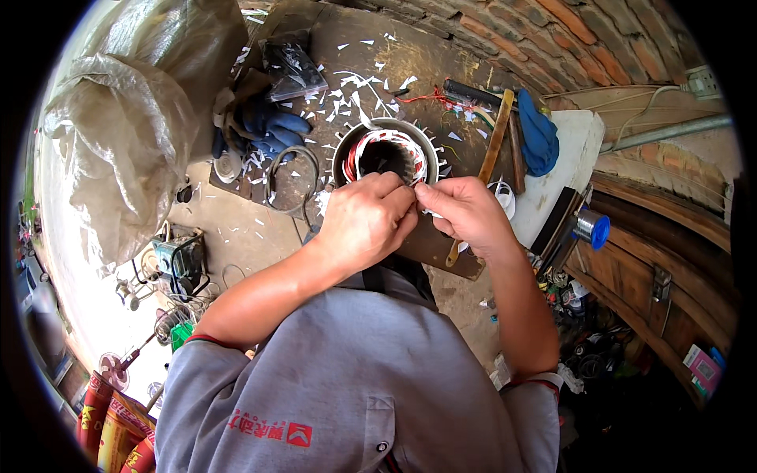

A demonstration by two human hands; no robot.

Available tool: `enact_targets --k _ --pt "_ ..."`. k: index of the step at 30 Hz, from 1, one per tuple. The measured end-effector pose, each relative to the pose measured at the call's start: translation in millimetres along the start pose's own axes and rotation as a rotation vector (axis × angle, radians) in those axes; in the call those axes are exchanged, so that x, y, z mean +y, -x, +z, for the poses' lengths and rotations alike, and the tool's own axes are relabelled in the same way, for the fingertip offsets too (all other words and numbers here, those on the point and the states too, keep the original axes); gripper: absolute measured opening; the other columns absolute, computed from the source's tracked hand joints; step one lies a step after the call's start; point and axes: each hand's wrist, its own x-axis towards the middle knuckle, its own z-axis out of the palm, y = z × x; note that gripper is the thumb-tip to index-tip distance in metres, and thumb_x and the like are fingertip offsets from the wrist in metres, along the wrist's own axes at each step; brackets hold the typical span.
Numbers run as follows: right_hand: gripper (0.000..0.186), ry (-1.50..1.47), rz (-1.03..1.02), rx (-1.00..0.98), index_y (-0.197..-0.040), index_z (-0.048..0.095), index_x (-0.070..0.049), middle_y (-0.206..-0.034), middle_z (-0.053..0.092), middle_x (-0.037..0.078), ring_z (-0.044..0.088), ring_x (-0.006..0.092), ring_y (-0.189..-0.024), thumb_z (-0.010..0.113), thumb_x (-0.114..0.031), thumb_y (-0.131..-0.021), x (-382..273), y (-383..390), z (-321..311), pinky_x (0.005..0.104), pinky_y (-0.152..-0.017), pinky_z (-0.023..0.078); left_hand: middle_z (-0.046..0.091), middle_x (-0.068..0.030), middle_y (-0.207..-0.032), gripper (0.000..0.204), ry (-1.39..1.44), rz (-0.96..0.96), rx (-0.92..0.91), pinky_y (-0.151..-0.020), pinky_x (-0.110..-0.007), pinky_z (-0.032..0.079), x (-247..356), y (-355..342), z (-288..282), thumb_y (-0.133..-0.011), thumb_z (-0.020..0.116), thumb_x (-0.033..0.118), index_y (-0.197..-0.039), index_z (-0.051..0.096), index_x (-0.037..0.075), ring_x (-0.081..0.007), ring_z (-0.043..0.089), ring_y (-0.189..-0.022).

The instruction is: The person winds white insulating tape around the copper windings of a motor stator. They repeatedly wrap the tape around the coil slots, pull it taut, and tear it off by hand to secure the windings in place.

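White insulation strip (426,211) pinched between fingers (406,197) of both hands (closed tight): seat it squarely beyond fingertips, in the stator (384,154).

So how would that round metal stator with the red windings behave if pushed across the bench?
The stator looks like a thick metal ring packed with wire, so probably heavy for its size and stiff. It sits flat on the bench, so it would likely slide rather than roll. The white paper slips in it look floppy and easily bent.
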Motion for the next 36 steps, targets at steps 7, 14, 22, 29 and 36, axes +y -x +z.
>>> enact_targets --k 7,14,22,29,36 --pt "0.02 -0.016 -0.002 -0.01 -0.083 0.065 0.002 -0.061 0.055 -0.001 0.046 0.0055 -0.053 0.066 -0.015 -0.093 9.4 7.6 2.5 0.0236 -0.047 0.032 0.061 -0.0187 -0.089 0.021 0.15 -0.102 -0.441 -0.073 -0.046 0.052 -6.2 -23.5 -35.2 -0.078 0.071 0.006 -0.095 0.06 -0.001 -0.0405 0.063 -0.085" --pt "0.018 -0.042 -0.102 0.028 -0.084 0.064 0.002 -0.063 0.055 -0.002 0.047 0.0046 -0.055 0.064 -0.013 -0.095 11.4 5.5 1.3 0.0231 -0.049 0.035 0.06 -0.0218 -0.086 0.022 0.031 -0.068 -0.425 -0.071 -0.047 0.052 -8.2 -35.7 -9.2 -0.077 0.071 0.005 -0.091 0.055 -0.003 -0.0425 0.062 -0.081" --pt "0.018 -0.07 -0.17 0.028 -0.084 0.064 0.001 -0.062 0.055 -0.003 0.046 0.0038 -0.054 0.064 -0.013 -0.095 23.9 2.6 3.1 0.023 -0.048 0.035 0.059 -0.0177 -0.082 0.018 0.053 -0.088 -0.225 -0.062 -0.048 0.051 -6.2 -12.0 -2.3 -0.079 0.071 0.007 -0.086 0.055 0.0 -0.0411 0.062 -0.073" --pt "0.019 0.046 -0.186 0.115 -0.082 0.063 0.002 -0.063 0.057 -0.002 0.048 0.0036 -0.055 0.065 -0.013 -0.094 29.8 3.9 5.0 0.0241 -0.048 0.037 0.061 -0.0197 -0.084 0.016 0.13 -0.172 -0.264 -0.068 -0.047 0.049 -9.6 -19.2 1.4 -0.081 0.069 0.005 -0.088 0.055 -0.001 -0.0419 0.062 -0.08" --pt "0.022 0.315 -0.22 0.197 -0.076 0.06 0.004 -0.059 0.056 0.003 0.046 0.0056 -0.056 0.068 -0.013 -0.088 15.5 13.3 8.9 0.0301 -0.048 0.038 0.062 -0.0186 -0.084 0.017 0.233 -0.108 -0.386 -0.071 -0.045 0.049 -16.0 -30.9 -5.4 -0.08 0.066 0.001 -0.092 0.054 0.0 -0.0404 0.062 -0.082"
